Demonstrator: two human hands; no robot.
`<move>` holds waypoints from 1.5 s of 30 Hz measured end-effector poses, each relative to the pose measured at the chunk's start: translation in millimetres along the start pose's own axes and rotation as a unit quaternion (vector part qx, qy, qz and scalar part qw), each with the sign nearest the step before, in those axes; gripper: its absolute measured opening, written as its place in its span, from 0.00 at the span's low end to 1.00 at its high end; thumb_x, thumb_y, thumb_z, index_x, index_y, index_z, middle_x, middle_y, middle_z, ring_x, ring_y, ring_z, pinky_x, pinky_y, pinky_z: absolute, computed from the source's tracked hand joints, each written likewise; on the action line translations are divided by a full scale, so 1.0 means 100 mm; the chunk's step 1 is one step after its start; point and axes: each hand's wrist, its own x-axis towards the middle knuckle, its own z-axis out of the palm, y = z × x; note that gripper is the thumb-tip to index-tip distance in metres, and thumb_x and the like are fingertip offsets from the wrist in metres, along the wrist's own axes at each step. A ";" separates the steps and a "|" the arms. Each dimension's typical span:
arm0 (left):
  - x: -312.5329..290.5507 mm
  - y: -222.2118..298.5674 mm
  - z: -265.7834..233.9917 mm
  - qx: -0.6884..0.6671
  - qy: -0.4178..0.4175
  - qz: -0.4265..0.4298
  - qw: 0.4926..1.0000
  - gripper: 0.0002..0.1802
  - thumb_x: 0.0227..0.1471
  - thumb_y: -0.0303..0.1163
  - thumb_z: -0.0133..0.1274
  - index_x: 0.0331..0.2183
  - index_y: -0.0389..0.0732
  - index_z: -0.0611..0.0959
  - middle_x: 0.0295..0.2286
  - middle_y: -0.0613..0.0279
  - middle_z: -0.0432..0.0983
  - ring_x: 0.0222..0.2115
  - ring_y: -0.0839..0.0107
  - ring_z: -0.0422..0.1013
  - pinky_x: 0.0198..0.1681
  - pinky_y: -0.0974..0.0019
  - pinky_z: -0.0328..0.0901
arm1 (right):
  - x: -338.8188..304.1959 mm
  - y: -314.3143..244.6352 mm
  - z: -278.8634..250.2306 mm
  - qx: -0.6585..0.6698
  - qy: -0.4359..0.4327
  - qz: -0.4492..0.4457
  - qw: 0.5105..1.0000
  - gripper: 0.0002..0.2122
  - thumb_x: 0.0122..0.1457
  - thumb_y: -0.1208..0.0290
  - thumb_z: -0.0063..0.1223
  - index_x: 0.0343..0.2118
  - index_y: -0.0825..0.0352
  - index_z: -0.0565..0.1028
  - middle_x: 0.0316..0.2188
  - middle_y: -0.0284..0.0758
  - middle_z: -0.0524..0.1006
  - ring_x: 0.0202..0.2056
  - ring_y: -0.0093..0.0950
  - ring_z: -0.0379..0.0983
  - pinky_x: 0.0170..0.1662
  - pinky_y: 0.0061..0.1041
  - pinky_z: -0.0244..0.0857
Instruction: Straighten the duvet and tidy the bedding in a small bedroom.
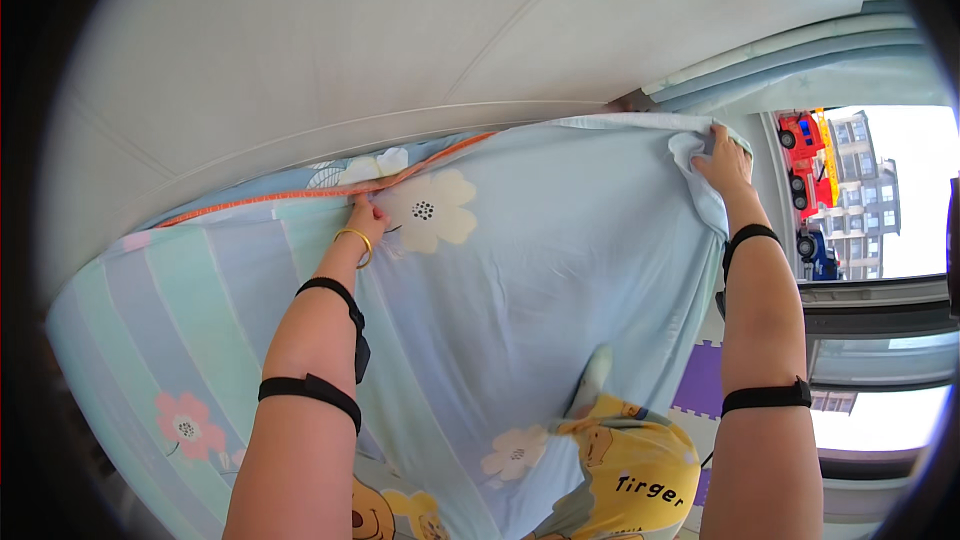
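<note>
A pale blue bed sheet [520, 310] with large flowers and, on its left part, mint and grey-blue stripes is spread out before me. My left hand [370, 218] is closed on the sheet near its far edge, beside a cream flower, its fingertips against an orange trim [255, 205]. My right hand [728, 164] grips the far right corner, where the cloth bunches and folds over. A bluish floral cloth [345, 170] shows behind the orange trim. What lies under the sheet is hidden.
A pale wall or panel [330, 30] rises along the far edge. At right are a window [900, 200], pale blue curtains [790, 60], a red toy truck [803, 155] and purple floor mats [700, 380]. My leg in yellow cartoon trousers [645, 460] rests on the sheet.
</note>
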 end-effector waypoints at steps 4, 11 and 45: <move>0.10 -0.14 -0.03 0.043 0.075 0.014 0.996 0.29 0.44 0.26 0.56 0.45 0.32 0.61 0.25 0.59 0.71 0.28 0.65 0.70 0.36 0.65 0.66 | 0.34 -0.08 0.46 0.038 -0.008 0.026 0.999 0.32 0.47 0.57 0.57 0.55 0.62 0.58 0.48 0.40 0.70 0.52 0.37 0.64 0.56 0.39 0.51; -0.03 0.11 0.09 0.118 0.257 0.012 0.959 0.15 0.47 0.31 0.54 0.35 0.37 0.68 0.23 0.54 0.73 0.26 0.59 0.71 0.31 0.61 0.65 | 0.91 -0.29 1.69 0.103 0.015 -0.016 0.994 0.32 0.45 0.57 0.56 0.53 0.62 0.59 0.47 0.40 0.71 0.52 0.38 0.64 0.56 0.43 0.49; -0.34 0.82 0.23 0.465 0.291 0.130 0.826 0.28 0.48 0.37 0.52 0.51 0.43 0.65 0.47 0.59 0.63 0.51 0.63 0.58 0.59 0.48 0.44 | 2.08 -0.82 2.91 0.638 -0.070 0.008 0.767 0.15 0.54 0.62 0.50 0.37 0.71 0.70 0.32 0.42 0.74 0.39 0.38 0.70 0.45 0.35 0.62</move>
